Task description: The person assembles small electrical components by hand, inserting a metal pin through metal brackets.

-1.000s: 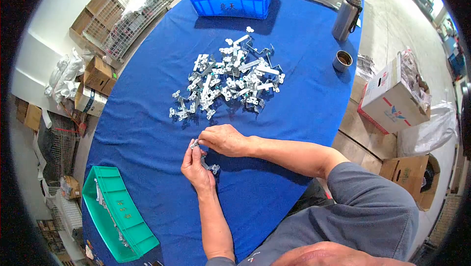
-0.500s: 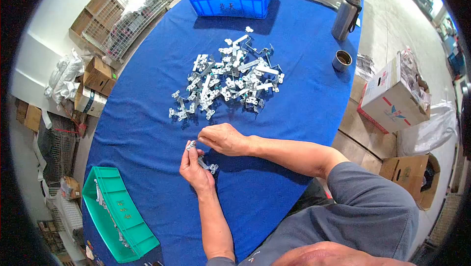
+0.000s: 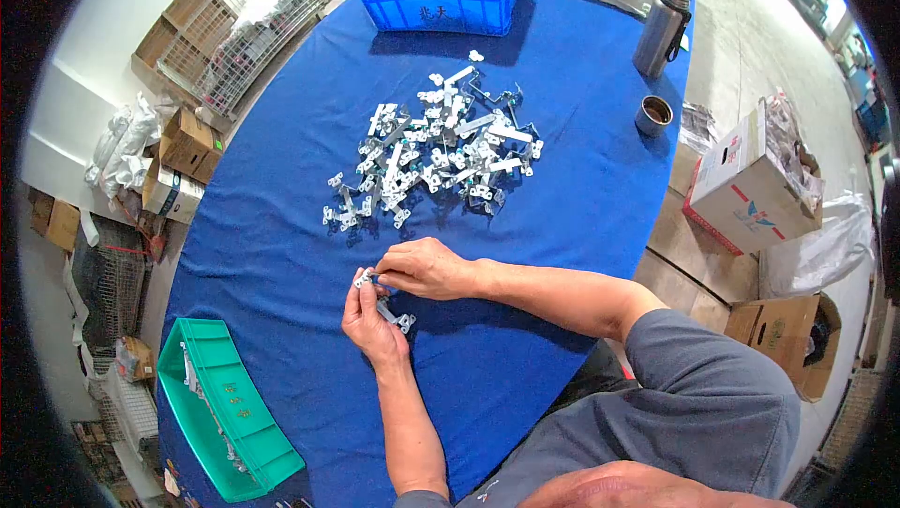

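Observation:
A small silvery metal bracket (image 3: 404, 322) with holed end plates is held in my left hand (image 3: 371, 328), its fingers closed around the middle. One end of the bracket shows at the fingertips, the other sticks out to the right of the palm. My right hand (image 3: 427, 268) is closed in a pinch at the upper end of the bracket, touching it. Whether a separate small part sits in those right fingertips cannot be made out. Beyond both hands lies a loose pile of similar metal brackets (image 3: 511, 133) on the blue cloth (image 3: 281, 217).
At the left front stands a green bin (image 3: 246, 395) with some metal pieces inside. A blue crate (image 3: 445, 13) holding plastic bags is at the far end. Along the right edge are a steel flask (image 3: 663, 32) and a cup (image 3: 653, 115). Cartons (image 3: 750, 185) stand on the floor.
My right hand has moved slightly left and down, bringing its fingertips onto the upper end of the bracket. My left hand has hardly moved.

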`<control>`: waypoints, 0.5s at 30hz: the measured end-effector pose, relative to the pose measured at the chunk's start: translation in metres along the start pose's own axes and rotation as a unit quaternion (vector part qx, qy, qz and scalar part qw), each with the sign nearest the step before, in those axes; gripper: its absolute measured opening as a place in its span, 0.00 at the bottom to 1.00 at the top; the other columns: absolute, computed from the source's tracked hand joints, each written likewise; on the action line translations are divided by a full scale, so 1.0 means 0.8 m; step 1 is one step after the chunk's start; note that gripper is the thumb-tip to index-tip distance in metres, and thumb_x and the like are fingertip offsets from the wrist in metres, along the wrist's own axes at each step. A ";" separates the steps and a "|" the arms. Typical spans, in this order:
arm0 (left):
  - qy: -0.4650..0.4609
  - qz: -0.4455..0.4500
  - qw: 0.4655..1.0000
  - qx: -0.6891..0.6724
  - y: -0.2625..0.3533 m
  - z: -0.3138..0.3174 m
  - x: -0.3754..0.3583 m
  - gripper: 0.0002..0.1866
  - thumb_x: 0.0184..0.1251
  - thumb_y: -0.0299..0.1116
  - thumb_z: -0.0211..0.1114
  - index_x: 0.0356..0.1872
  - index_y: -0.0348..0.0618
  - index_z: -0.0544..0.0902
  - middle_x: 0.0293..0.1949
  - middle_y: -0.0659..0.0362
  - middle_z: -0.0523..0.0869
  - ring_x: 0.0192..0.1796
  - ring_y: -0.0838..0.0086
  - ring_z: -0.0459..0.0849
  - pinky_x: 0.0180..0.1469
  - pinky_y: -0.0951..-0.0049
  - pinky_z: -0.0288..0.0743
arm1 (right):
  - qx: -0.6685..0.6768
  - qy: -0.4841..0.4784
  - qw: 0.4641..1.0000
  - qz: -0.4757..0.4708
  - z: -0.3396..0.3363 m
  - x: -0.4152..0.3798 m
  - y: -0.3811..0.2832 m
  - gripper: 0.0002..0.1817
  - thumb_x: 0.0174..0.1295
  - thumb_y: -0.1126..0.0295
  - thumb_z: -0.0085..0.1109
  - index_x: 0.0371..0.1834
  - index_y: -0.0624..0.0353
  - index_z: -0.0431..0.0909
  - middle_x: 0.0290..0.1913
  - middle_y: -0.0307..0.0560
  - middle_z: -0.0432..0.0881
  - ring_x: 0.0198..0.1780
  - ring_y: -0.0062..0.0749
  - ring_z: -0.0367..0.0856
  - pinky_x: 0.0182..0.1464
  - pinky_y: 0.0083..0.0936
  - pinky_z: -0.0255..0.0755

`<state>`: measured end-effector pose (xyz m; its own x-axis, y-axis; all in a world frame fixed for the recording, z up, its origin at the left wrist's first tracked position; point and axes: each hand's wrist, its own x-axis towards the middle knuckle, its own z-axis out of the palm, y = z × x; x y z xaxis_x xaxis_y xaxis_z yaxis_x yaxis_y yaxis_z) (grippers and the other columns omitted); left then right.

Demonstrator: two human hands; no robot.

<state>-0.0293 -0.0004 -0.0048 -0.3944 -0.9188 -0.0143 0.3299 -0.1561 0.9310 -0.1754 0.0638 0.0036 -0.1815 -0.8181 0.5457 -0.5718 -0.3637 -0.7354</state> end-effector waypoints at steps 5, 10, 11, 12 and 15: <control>-0.033 -0.018 0.999 -0.040 0.004 -0.009 0.003 0.14 0.72 0.26 0.60 0.53 0.29 0.80 0.45 0.54 0.86 0.40 0.77 0.82 0.44 0.76 0.78 | 0.127 -0.037 0.987 0.086 -0.008 0.006 -0.001 0.16 0.64 0.62 0.63 0.48 0.61 0.78 0.37 0.49 0.82 0.40 0.35 0.83 0.38 0.33 0.76; -0.059 -0.022 0.996 -0.058 0.001 -0.015 0.006 0.13 0.72 0.25 0.56 0.53 0.29 0.79 0.48 0.49 0.86 0.50 0.67 0.85 0.54 0.67 0.80 | 0.264 -0.125 0.947 0.135 -0.006 0.008 0.001 0.29 0.67 0.58 0.61 0.68 0.58 0.69 0.56 0.52 0.80 0.55 0.35 0.80 0.53 0.32 0.76; -0.059 -0.022 0.996 -0.058 -0.001 -0.019 0.007 0.13 0.72 0.25 0.56 0.53 0.29 0.79 0.48 0.49 0.86 0.50 0.67 0.85 0.54 0.67 0.80 | 0.272 -0.143 0.941 0.143 -0.005 0.008 0.003 0.30 0.67 0.58 0.61 0.70 0.58 0.67 0.58 0.52 0.80 0.58 0.34 0.79 0.57 0.32 0.74; -0.066 -0.021 0.996 -0.059 0.002 -0.017 0.006 0.13 0.72 0.25 0.57 0.53 0.29 0.80 0.48 0.49 0.86 0.50 0.67 0.85 0.55 0.67 0.79 | 0.272 -0.143 0.941 0.143 -0.006 0.008 0.005 0.30 0.67 0.58 0.61 0.70 0.58 0.67 0.58 0.52 0.80 0.58 0.34 0.79 0.57 0.32 0.74; -0.064 -0.022 0.996 -0.058 0.004 -0.016 0.005 0.13 0.71 0.25 0.57 0.52 0.28 0.80 0.49 0.49 0.86 0.51 0.66 0.85 0.57 0.66 0.78 | 0.278 -0.160 0.936 0.145 -0.007 0.009 0.006 0.29 0.68 0.58 0.60 0.69 0.60 0.69 0.57 0.51 0.80 0.57 0.34 0.78 0.58 0.32 0.73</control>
<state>-0.0186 -0.0093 -0.0066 -0.5146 -0.8574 -0.0006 0.4042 -0.2432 0.8818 -0.1842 0.0585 0.0062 0.0361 -0.9775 0.2080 -0.0153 -0.2086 -0.9779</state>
